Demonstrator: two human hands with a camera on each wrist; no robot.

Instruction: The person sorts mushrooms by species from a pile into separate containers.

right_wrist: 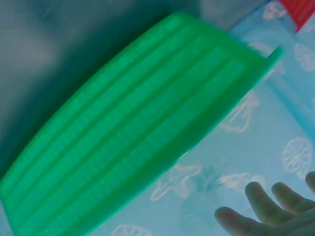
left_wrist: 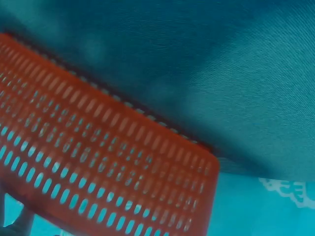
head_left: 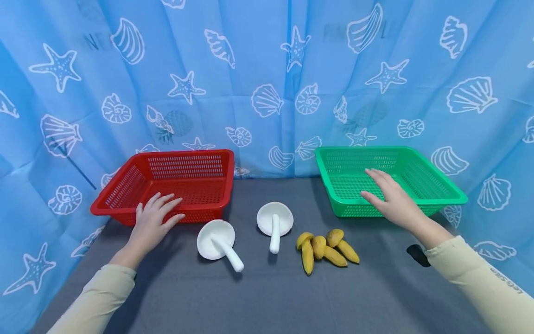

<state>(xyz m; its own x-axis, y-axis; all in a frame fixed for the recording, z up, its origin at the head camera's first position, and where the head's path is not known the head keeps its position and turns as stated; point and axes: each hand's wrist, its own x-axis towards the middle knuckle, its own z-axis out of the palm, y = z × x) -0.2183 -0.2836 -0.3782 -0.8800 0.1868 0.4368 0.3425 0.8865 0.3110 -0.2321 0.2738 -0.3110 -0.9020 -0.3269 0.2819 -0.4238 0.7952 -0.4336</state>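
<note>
My left hand (head_left: 152, 221) hovers at the near rim of the red basket (head_left: 227, 185), fingers spread and holding nothing. Whether it touches the rim I cannot tell. Over the front right of the green basket (head_left: 354, 208) my right hand (head_left: 394, 198) is held with its fingers extended, likewise holding nothing. Between the baskets lie two white mushroom-shaped pieces, a left one (head_left: 208, 239) and a right one (head_left: 267, 220), stems pointing towards me. Three small yellow mushroom-shaped pieces (head_left: 308, 257) sit close together, nearer the green basket. In the right wrist view, fingers (right_wrist: 266, 206) show beside the green basket.
A dark grey cloth (head_left: 275, 297) covers the table. Behind both baskets hangs a blue curtain (head_left: 267, 60) printed with shells and starfish. A small black object (head_left: 418, 255) shows beside the right sleeve (head_left: 471, 273).
</note>
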